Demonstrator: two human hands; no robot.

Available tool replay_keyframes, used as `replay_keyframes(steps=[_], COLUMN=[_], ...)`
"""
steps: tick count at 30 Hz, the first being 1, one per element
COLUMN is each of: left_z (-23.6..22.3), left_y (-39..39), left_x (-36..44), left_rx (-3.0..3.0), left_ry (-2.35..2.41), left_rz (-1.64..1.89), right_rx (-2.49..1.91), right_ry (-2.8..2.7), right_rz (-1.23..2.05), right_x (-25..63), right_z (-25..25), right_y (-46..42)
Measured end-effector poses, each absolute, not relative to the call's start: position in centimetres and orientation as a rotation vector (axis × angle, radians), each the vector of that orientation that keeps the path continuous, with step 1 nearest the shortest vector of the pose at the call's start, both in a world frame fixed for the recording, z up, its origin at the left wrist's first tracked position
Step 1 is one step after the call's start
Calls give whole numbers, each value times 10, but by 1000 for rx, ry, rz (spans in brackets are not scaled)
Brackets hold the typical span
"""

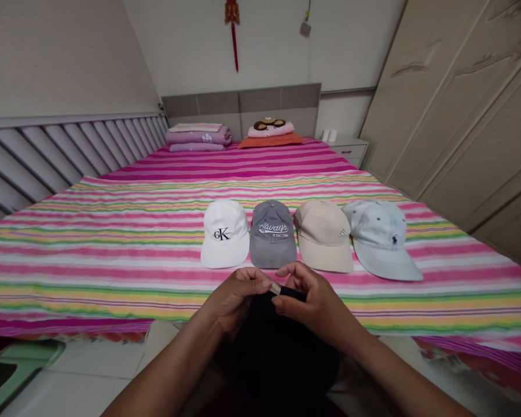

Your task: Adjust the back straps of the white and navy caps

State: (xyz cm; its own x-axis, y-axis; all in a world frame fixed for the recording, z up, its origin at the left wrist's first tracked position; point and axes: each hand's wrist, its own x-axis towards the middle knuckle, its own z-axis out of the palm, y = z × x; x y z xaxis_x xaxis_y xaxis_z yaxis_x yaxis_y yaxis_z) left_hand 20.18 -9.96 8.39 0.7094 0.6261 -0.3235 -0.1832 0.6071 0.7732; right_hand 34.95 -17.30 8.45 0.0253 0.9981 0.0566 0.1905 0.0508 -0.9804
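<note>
Both hands, left hand [237,298] & right hand [312,304], had fingers pinched shut on black cap [282,347]. I judged the grip thin: cap could slip, or knock the grey cap [272,234] on the bed [113,243].

Both forearms bare, no sleeves or jewellery.

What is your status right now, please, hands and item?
Left hand and right hand both pinch the black fabric cap, grip at its small pale tab. Four caps lined up on striped bedspread beyond. Nothing between.
</note>
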Motion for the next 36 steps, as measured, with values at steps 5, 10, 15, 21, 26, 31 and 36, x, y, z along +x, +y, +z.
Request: replay_keyframes(steps=[5, 10, 15, 21, 26, 31, 36], left_z=[85, 82, 80, 79, 77, 77, 74], left_y=[-101, -100, -99, -95, -89, -86, -82], left_x=[206, 203, 202, 201, 196, 192, 187], left_rx=[798, 766, 831, 999, 1128, 1034, 933], left_ry=[654, 601, 580, 601, 665, 615, 598], left_rz=[513, 496, 500, 436, 251, 316, 344], right_rx=[-1469, -1511, -1504, -1505, -1480, -1169, -1127], right_ry=[-1615, -1749, -1762, -1801, -1735, -1403, -1109], right_rz=[626, 447, 444, 466, 675, 1392, 1640], right_x=[345, 346, 348, 348, 353, 371, 387], right_z=[91, 94, 92, 96, 96, 76, 40], right_y=[-177, -180, -180, -180, -179, -174, -182])
